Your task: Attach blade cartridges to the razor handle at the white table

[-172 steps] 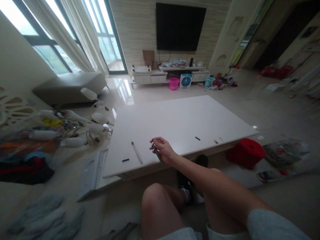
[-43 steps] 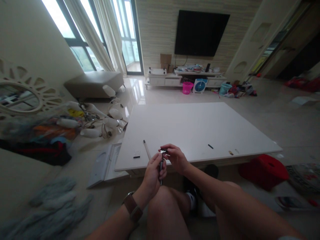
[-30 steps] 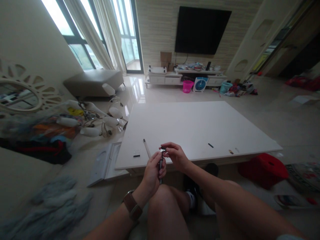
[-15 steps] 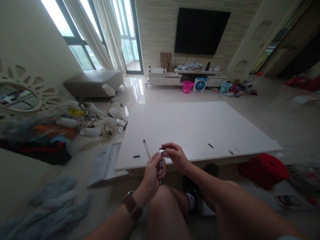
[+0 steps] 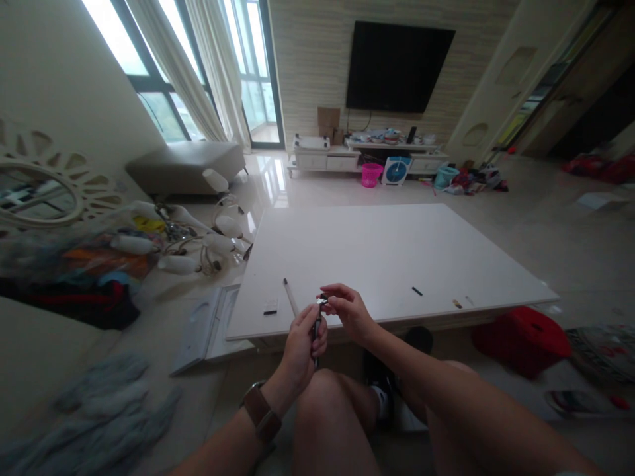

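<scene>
I sit at the near edge of a low white table (image 5: 387, 244). My left hand (image 5: 301, 347) is wrapped round the barrel of a dark pen (image 5: 316, 326), held upright above my knee. My right hand (image 5: 347, 311) pinches the pen's top end between thumb and fingers. A slim white stick (image 5: 290, 297) lies on the table just left of my hands, with a small black-and-white piece (image 5: 270, 308) beside it. A small black piece (image 5: 417, 291) and two tiny bits (image 5: 456, 303) lie to the right.
A red stool (image 5: 520, 337) stands at the table's right corner. A chandelier with white shades (image 5: 183, 244), a round mirror (image 5: 40, 198), bags and grey cloth lie on the floor to the left. A grey tray (image 5: 203, 327) leans by the table. TV and cabinet stand far back.
Since 5.7 s ago my left hand has joined the right on the pen. Over the last second both hands have barely moved.
</scene>
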{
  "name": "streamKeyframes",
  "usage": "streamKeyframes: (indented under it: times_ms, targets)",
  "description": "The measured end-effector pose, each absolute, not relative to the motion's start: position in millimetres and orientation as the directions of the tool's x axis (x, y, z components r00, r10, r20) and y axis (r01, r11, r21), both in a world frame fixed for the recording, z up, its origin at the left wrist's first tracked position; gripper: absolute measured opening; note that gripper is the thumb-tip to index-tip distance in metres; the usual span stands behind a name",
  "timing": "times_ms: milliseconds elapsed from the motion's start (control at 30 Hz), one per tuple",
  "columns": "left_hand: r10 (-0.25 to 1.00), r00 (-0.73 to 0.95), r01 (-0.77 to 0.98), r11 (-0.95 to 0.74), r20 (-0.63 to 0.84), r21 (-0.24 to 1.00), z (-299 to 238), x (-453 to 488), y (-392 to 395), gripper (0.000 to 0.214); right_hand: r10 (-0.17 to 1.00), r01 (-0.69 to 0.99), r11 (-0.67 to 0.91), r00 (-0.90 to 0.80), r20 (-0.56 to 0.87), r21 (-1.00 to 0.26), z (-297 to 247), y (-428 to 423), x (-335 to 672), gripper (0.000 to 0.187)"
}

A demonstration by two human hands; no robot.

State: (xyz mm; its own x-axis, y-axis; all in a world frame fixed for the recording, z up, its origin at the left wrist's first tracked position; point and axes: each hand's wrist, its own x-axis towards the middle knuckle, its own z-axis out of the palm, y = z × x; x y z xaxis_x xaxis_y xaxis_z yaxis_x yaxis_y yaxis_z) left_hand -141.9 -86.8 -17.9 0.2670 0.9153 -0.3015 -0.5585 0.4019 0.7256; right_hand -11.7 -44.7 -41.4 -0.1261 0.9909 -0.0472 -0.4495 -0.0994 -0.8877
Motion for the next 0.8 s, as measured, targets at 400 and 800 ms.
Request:
streamKeyframes:
  times_ms: [400, 800]
  targets:
    - [0.917, 0.259, -0.492, 0.396, -0.304, 0.775, -18.1, -143.1, -85.5, 0.043, 0.991, -0.444, -0.059, -0.135, 0.002, -0.894, -46.3, -42.1, -9.5, 0.028]
    - [0.927, 0.219, -0.428, 0.372, -0.304, 0.824, -23.1, -143.4, -84.6, 0.048, 0.993, -0.384, -0.023, -0.114, 0.023, -0.923, -51.9, -41.8, -9.1, 0.026]
